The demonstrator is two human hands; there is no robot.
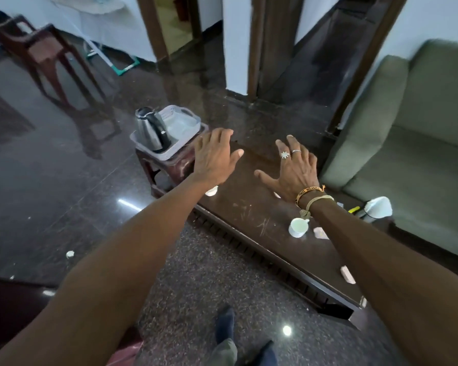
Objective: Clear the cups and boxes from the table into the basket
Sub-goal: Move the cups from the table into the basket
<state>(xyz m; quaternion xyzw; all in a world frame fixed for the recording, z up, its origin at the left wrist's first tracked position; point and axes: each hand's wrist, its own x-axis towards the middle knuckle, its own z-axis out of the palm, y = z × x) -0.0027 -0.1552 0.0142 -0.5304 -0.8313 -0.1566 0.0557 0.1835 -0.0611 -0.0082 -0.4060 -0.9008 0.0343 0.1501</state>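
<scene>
Head view, and I've got both arms stretched out over the long dark table. My left hand is flat, palm down, fingers relaxed and holding nothing, up above the table's far end. My right hand is the same: fingers spread, rings showing, nothing in it, hovering just beside the left. The basket is a pale plastic one sitting on a small reddish stool at the table's far end, with a steel kettle standing in its left part. On the table, a white cup stands upright below my right wrist, with a small pale box just beside it. A second pale box lies nearer the close end, partly behind my right forearm. A white piece peeks out from under my left wrist, too hidden to name. A green sofa runs along the right.
</scene>
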